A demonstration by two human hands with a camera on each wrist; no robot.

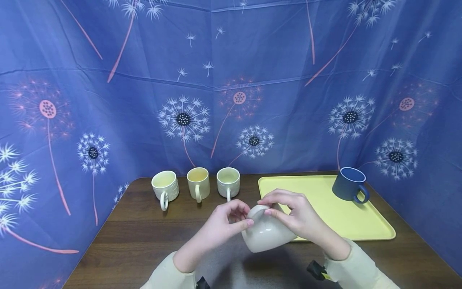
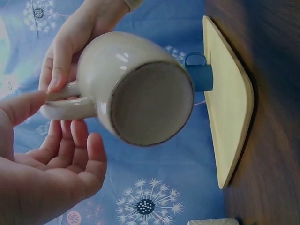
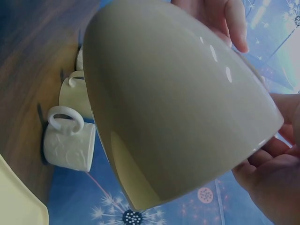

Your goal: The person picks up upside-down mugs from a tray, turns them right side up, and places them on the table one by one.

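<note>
A glossy off-white mug is held tilted in the air above the table, near the yellow tray's front left corner. My left hand is at its handle, the thumb touching the handle's outer end and the curled fingers below it. On the mug's upper side, my right hand grips with its thumb and fingers near the handle. A round end with a brown edge faces the left wrist camera. In the right wrist view, the mug's body hides part of both hands.
Three pale mugs stand at the back: a left one, a middle one and a right one. A yellow tray lies on the right, with a dark blue mug at its back right. Patterned blue cloth hangs behind the wooden table.
</note>
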